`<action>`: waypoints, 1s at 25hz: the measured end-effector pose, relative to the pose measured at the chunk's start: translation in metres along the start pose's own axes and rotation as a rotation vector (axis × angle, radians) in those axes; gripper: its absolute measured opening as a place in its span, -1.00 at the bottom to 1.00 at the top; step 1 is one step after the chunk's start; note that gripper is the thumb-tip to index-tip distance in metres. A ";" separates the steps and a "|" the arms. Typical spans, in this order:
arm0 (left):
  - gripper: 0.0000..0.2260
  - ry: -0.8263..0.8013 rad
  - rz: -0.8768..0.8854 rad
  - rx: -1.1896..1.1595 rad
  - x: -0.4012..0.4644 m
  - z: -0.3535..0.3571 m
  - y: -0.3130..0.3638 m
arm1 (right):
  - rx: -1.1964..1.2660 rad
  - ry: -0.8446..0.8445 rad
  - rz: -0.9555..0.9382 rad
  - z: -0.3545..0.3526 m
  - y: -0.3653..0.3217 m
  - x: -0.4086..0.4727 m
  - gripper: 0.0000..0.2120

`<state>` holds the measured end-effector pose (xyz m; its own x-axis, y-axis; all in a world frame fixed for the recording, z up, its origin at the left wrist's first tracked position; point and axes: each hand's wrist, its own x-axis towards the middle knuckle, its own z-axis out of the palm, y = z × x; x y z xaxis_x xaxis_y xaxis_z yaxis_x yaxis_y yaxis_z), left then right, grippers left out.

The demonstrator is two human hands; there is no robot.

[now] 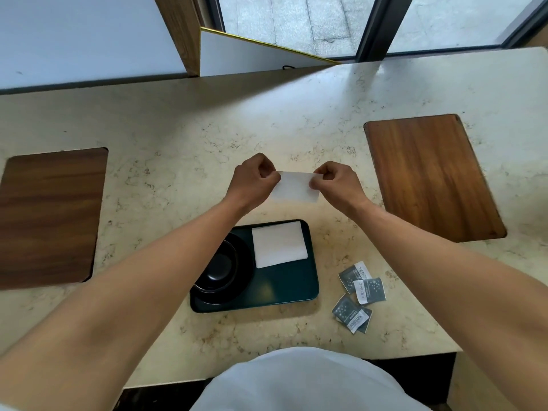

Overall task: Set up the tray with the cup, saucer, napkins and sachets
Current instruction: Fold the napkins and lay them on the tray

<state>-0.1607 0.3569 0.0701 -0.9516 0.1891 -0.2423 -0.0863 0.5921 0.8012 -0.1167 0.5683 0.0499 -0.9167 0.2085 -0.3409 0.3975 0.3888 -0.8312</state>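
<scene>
A dark green tray [284, 289] lies on the marble table near me. On its left part stands a black cup [218, 266] on a black saucer [244, 262], partly hidden by my left forearm. A folded white napkin [279, 244] lies on the tray's far right corner. Beyond the tray, above the table, my left hand [253, 180] and my right hand [338, 183] each pinch one end of a second white napkin [296, 188]. Several grey sachets [360, 289] lie loose on the table to the right of the tray.
Two wooden inlay panels sit in the tabletop, one at the left [50, 218] and one at the right [430, 176]. The table's near edge [385, 355] is just in front of my body. Windows run behind the table's far edge.
</scene>
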 end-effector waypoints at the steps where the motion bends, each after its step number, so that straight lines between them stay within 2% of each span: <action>1: -0.94 0.008 -0.016 -0.035 -0.004 -0.004 0.000 | 0.019 0.004 -0.007 0.002 -0.004 -0.004 -0.94; 6: -0.73 -0.062 -0.236 -0.400 -0.023 -0.021 -0.004 | 0.145 -0.006 -0.004 0.016 -0.014 -0.022 -0.92; 8: -0.70 -0.124 -0.301 -0.441 -0.033 -0.024 -0.010 | 0.154 -0.006 0.001 0.022 -0.013 -0.029 -0.89; 13: -0.78 -0.177 -0.361 -0.442 -0.049 -0.030 -0.030 | 0.156 -0.021 0.040 0.035 -0.002 -0.042 -0.84; 15: -0.83 -0.181 -0.322 -0.310 -0.051 -0.030 -0.036 | 0.140 -0.038 0.070 0.039 0.005 -0.044 -0.78; 19: -0.91 -0.253 -0.138 0.160 -0.053 -0.023 -0.045 | 0.105 -0.055 0.129 0.047 0.018 -0.049 -0.73; 25: -0.90 -0.340 -0.103 0.365 -0.048 -0.010 -0.052 | -0.044 -0.104 0.209 0.055 0.034 -0.053 -0.72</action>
<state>-0.1135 0.3089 0.0454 -0.7886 0.3238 -0.5228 -0.0083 0.8445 0.5355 -0.0570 0.5212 0.0154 -0.8127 0.1956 -0.5489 0.5783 0.3859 -0.7187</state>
